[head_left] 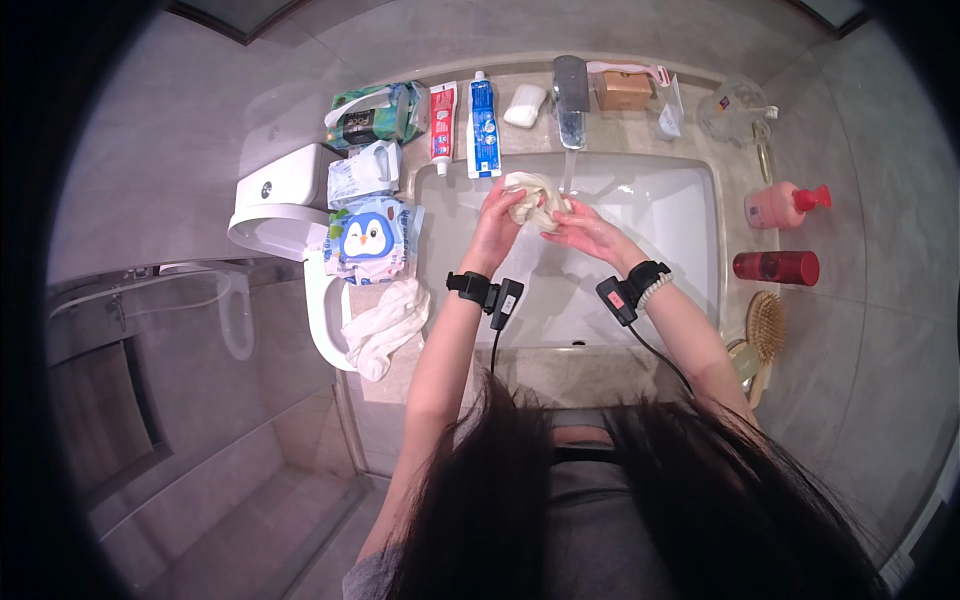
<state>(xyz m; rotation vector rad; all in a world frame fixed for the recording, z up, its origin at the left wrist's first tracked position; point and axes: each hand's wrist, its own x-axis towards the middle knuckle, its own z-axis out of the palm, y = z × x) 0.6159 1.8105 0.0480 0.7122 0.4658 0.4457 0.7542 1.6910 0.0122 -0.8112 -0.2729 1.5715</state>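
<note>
A: What's the room like?

B: A small bathroom, grey stone-look walls and floor. A beige table (640, 135) holds a white rectangular sink (660, 250), with a chrome tap (571, 95) at the back running a thin stream of water. A white toilet (290, 215) stands just beside the table on the left, and a glass panel (150, 400) sits lower left.

A: And the hands?

B: Both are over the sink, under the tap. The left hand (497, 215) and the right hand (585, 228) are closed around a wet, cream-coloured cloth (530, 200), bunched between them above the basin.

A: What lies on the table?

B: Along the back: two toothpaste tubes (463, 125), a white bar of soap (525, 104), a small brown box (623, 90). On the left, a penguin-printed wipes pack (368, 240) and a white towel (385, 325) hanging over the edge. On the right, a pink pump bottle (785, 205), a red bottle (776, 267) on its side, and a wooden hairbrush (767, 330).
</note>
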